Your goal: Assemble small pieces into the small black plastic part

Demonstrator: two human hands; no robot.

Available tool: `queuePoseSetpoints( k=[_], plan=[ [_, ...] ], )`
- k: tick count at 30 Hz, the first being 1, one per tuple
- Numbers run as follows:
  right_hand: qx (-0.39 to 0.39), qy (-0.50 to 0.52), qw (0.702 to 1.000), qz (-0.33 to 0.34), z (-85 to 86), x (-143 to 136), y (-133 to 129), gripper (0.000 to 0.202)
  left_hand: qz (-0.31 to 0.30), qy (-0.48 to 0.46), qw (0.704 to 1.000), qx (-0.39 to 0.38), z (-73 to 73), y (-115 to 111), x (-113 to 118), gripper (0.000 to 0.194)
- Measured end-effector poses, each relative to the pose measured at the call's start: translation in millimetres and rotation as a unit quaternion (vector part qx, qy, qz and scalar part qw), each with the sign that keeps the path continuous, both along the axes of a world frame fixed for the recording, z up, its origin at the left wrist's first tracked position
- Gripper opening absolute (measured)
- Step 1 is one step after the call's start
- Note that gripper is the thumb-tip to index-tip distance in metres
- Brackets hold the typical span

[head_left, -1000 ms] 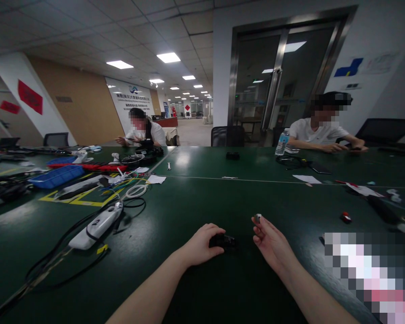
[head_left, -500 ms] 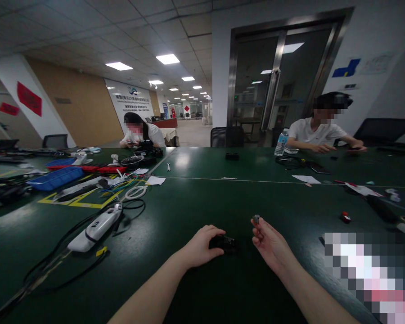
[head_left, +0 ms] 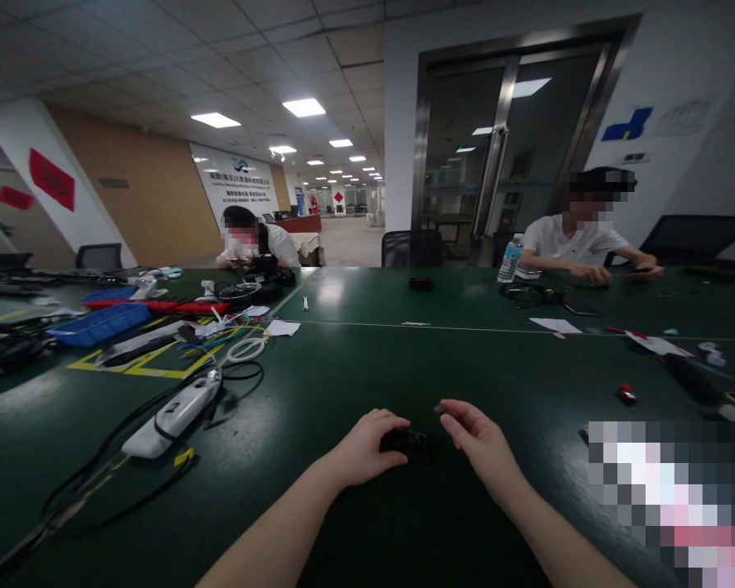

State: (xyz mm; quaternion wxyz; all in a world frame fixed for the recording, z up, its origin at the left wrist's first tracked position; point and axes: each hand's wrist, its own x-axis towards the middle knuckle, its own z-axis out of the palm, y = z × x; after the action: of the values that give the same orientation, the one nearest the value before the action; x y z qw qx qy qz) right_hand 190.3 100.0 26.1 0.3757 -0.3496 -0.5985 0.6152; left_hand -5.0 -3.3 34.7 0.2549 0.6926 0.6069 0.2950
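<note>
My left hand (head_left: pixel 371 447) is closed around the left end of a small black box-shaped object (head_left: pixel 415 442) lying on the green tabletop (head_left: pixel 318 376). Thumb and fingers grip it from both sides, and dark fittings on its top are too dim to make out. Just to the right and slightly above it, my right hand (head_left: pixel 474 437) pinches a small grey piece (head_left: pixel 439 410) between thumb and fingertips. That piece is apart from the black object, and its kind cannot be told.
On the left lie a white power strip (head_left: pixel 175 415) with black cables, a coiled white cable (head_left: pixel 246 349) and a blue tray (head_left: pixel 101 324). A small red-and-black item (head_left: pixel 625 394) sits right. Across the table are a water bottle (head_left: pixel 510 259), another black object (head_left: pixel 420 283) and two seated people.
My right hand has moved left and turned palm-down, bringing the small grey piece closer to the black object. My left hand stays where it was.
</note>
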Motion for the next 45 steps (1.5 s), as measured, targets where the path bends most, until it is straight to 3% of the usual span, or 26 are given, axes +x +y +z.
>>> queuePoseSetpoints(
  k=[7,12,20,45],
  plan=[
    [0.14,-0.139,0.978,0.065,3.8,-1.0,-10.4,0.022,-0.001,0.014,1.0,-0.005,1.3,0.1,0.0,0.048],
    [0.209,-0.173,0.956,0.116,8.2,-3.3,-18.3,0.018,-0.006,0.02,1.0,0.016,-2.8,2.0,-0.6,0.047],
    [0.212,-0.185,0.947,0.154,12.8,-5.3,-25.2,0.02,-0.002,0.011,1.0,0.015,-4.0,1.0,-1.7,0.047],
    [0.243,-0.207,0.932,0.171,7.6,-4.4,-22.8,0.022,-0.01,0.008,1.0,0.022,-2.6,0.8,-1.1,0.046]
  ],
)
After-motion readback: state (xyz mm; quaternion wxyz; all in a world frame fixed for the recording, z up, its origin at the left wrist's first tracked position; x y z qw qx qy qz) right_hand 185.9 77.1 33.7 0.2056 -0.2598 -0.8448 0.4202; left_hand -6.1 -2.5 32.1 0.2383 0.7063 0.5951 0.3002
